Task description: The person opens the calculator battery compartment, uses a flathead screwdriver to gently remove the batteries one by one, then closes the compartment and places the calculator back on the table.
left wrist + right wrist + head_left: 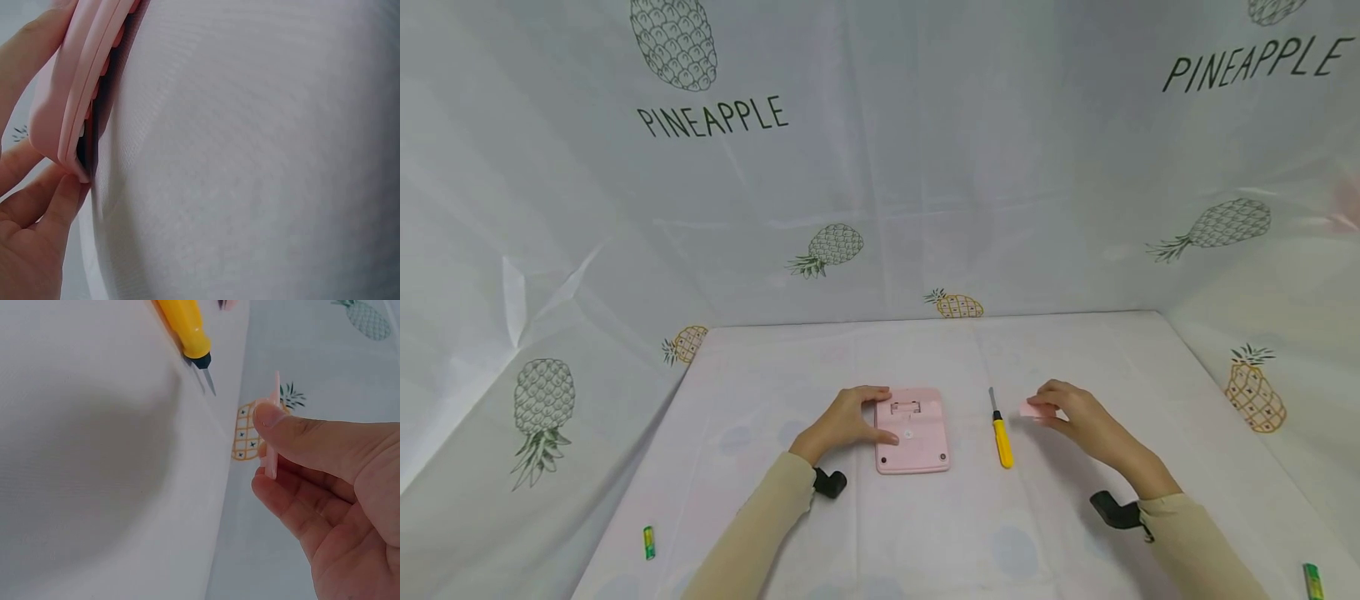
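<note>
A pink calculator [913, 442] lies face down, its back up, with an uncovered battery compartment [906, 407] near the far end. My left hand [847, 419] grips it along its left side, thumb over the back and fingers at the far corner. In the left wrist view, the keys [105, 65] peek out beneath the calculator's edge. To the right, my right hand [1078, 417] pinches a small pink battery cover [271, 459] between thumb and fingers, held above the table. Between the two hands rests a screwdriver [1002, 442] with a yellow handle, its blade pointing away from me.
One green battery [649, 542] lies at the table's left side, and another green battery [1312, 581] is at the near right. A pineapple-print sheet [880, 167] hangs behind the white-covered table [955, 533] and down both sides.
</note>
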{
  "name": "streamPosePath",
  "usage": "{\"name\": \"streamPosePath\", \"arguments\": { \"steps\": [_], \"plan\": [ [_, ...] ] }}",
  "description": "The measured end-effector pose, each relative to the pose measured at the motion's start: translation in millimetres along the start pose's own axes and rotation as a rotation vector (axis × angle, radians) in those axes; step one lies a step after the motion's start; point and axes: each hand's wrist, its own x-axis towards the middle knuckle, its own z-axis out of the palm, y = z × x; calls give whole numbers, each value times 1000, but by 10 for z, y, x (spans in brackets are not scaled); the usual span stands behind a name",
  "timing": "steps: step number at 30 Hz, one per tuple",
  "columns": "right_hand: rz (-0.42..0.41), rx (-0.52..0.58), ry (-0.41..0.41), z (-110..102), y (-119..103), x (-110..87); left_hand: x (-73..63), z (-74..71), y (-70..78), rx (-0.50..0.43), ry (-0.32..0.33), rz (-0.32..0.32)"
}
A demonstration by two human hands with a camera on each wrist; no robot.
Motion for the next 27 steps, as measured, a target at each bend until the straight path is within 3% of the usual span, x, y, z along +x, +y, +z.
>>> {"name": "streamPosePath", "arguments": {
  "steps": [13, 27],
  "plan": [
    [-46, 11, 10, 59, -34, 94, 2, 6, -12, -5, 6, 8],
    [-23, 37, -36, 91, -127, 222, 6, 18, -36, -7, 14, 1]
  ]
}}
